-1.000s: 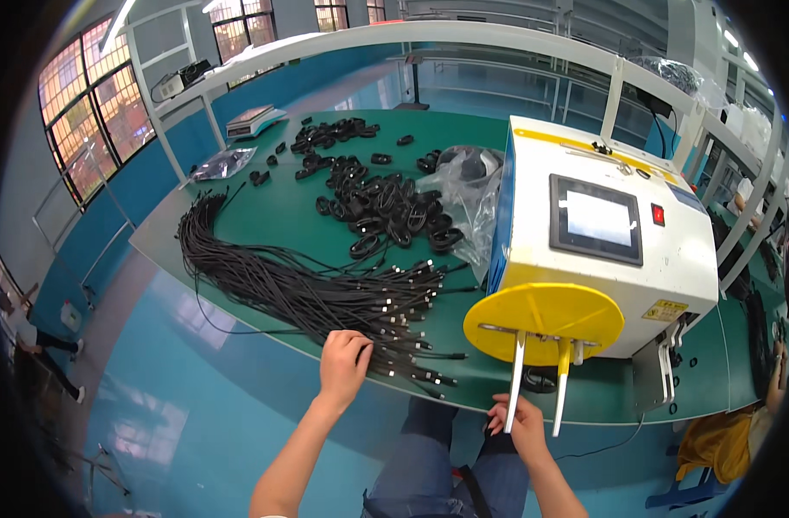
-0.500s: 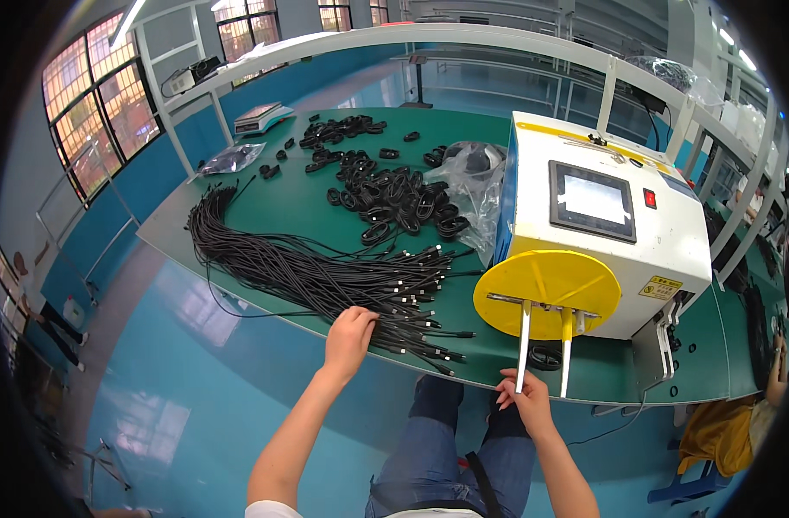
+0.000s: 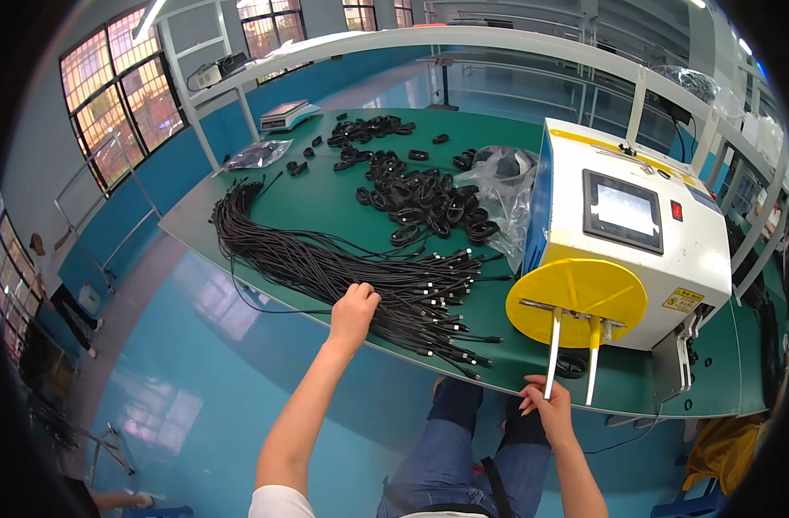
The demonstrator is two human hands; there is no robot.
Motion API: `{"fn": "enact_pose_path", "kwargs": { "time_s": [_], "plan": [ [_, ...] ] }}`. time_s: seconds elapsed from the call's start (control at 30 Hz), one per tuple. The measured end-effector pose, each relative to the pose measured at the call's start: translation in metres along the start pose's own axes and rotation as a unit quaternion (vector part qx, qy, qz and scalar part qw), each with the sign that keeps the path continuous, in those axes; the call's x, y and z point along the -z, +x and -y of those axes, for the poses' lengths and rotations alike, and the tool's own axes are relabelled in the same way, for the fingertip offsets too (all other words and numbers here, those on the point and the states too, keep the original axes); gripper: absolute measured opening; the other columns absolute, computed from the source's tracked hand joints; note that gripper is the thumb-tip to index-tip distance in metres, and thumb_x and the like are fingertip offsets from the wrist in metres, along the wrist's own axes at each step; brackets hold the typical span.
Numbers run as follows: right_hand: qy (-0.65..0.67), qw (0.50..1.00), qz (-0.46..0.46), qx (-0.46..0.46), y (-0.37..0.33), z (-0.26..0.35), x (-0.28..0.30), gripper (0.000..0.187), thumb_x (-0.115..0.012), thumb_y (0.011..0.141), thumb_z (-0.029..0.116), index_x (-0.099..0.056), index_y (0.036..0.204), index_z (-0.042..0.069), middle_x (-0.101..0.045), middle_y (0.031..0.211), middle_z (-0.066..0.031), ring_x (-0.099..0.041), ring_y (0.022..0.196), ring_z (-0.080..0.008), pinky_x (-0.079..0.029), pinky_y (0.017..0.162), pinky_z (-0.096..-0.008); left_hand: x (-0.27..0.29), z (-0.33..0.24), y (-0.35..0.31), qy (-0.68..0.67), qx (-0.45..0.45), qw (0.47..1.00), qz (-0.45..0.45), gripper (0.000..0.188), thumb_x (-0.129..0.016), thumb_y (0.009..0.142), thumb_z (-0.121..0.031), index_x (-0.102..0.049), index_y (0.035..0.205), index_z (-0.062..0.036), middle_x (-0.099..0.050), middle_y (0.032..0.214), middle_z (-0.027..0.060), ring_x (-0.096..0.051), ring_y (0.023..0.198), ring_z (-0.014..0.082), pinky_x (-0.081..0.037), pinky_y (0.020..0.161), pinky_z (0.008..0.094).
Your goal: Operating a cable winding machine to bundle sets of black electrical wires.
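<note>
A thick bundle of black cables lies along the table's near left edge, its small metal-and-white plugs spread toward the machine. My left hand is closed at the near side of this bundle, fingers pinched on a cable. One cable loops out past the table edge and runs up to that hand. At the tips of the machine's prongs is my right hand. Its fingers are loosely bent and apart, with nothing visible in them, and the left prong crosses over it. Both prongs stick out from a yellow disc.
The white winding machine with a screen stands on the green table. Several coiled cables lie piled behind the bundle, by a clear plastic bag. A scale sits at the far left. Another person stands left.
The view has shifted, so the table and machine sit farther right in the picture. My left hand lies a little farther along the bundle, away from the plugs. My right hand stays at the prongs.
</note>
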State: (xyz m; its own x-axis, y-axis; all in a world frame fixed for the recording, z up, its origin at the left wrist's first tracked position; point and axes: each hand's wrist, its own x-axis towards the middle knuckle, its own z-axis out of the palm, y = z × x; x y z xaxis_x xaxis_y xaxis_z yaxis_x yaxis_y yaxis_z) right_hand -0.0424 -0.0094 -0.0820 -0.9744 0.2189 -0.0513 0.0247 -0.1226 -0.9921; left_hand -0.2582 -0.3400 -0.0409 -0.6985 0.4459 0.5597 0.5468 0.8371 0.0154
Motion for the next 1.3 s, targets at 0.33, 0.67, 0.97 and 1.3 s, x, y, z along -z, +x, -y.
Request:
{"fn": "enact_pose_path", "kwargs": {
  "time_s": [0.33, 0.67, 0.97, 1.3],
  "plan": [
    [-0.013, 1.0, -0.011, -0.004, -0.006, -0.002, 0.0, 0.024, -0.053, 0.089, 0.003, -0.057, 0.111, -0.005, -0.064, 0.086, -0.0132, -0.062, 0.066, -0.0152, -0.051, 0.056, -0.0242, 0.034, -0.054, 0.037, -0.144, -0.064, 0.96, -0.23, 0.019, -0.06, 0.077, 0.003, -0.061, 0.093, -0.0056, -0.061, 0.088, 0.0066, -0.059, 0.086, 0.0258, -0.049, 0.078, 0.0316],
    [-0.245, 0.938, 0.071, 0.236, -0.062, 0.087, -0.029, 0.03, -0.065, 0.079, 0.0, -0.061, 0.109, 0.0, -0.064, 0.091, -0.0136, -0.062, 0.073, -0.0163, -0.05, 0.062, -0.0254, 0.105, -0.065, 0.064, -0.294, -0.055, 0.9, -0.316, 0.023, -0.05, 0.085, 0.008, -0.064, 0.102, -0.0011, -0.06, 0.09, 0.0087, -0.059, 0.084, 0.0207, -0.044, 0.096, 0.0431],
    [-0.563, 0.686, -0.045, 0.458, -0.027, 0.163, -0.066, 0.063, -0.079, 0.059, 0.014, -0.057, 0.118, 0.007, -0.048, 0.128, -0.015, -0.045, 0.112, -0.0321, -0.036, 0.094, -0.0439, 0.138, -0.128, 0.042, -0.401, -0.15, 0.848, -0.313, 0.021, -0.039, 0.091, 0.006, -0.06, 0.096, 0.0019, -0.057, 0.087, 0.0103, -0.06, 0.083, 0.0226, -0.045, 0.095, 0.0536],
    [-0.457, 0.696, -0.116, 0.541, -0.021, 0.192, -0.078, 0.042, -0.072, 0.069, 0.007, -0.06, 0.11, 0.007, -0.059, 0.094, -0.0086, -0.055, 0.089, -0.026, -0.045, 0.072, -0.0384, 0.143, -0.109, 0.02, -0.521, -0.09, 0.794, -0.3, 0.022, -0.038, 0.091, 0.006, -0.058, 0.098, 0.001, -0.055, 0.085, 0.0104, -0.059, 0.085, 0.0222, -0.045, 0.095, 0.053]
  ]
}}
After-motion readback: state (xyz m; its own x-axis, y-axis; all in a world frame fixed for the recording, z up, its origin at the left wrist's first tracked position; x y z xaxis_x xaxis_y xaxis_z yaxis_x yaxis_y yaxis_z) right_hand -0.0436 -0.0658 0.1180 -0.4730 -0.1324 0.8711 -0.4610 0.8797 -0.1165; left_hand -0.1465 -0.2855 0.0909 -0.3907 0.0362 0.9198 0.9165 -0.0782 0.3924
